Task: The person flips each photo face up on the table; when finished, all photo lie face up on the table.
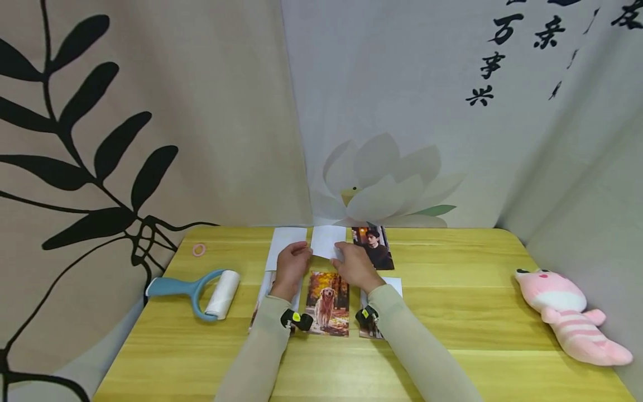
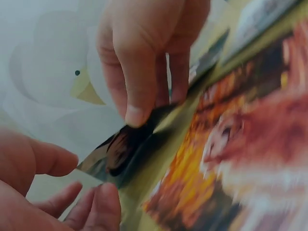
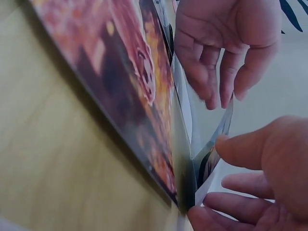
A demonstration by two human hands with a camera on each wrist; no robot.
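Between both hands a photo print (image 1: pixel 327 240) is tilted up off the table, its white back toward the head view and its dark picture side showing in the wrist views. My right hand (image 1: pixel 358 267) pinches its lower right part between thumb and fingers. At its left corner, my left hand (image 1: pixel 292 269) holds the tip between thumb and fingertips. Just below the hands lies a dog photo (image 1: pixel 327 306), picture up. A white-backed print (image 1: pixel 282 245) lies at the upper left, and a photo of a person in dark clothes (image 1: pixel 374 251) at the upper right.
Two more prints lie partly hidden beneath my forearms, one showing a white corner (image 1: pixel 394 283). At the left are a blue-handled lint roller (image 1: pixel 221 295) and a pink ring (image 1: pixel 198 250). A pink plush toy (image 1: pixel 567 315) lies at the right edge; a printed curtain hangs behind the table.
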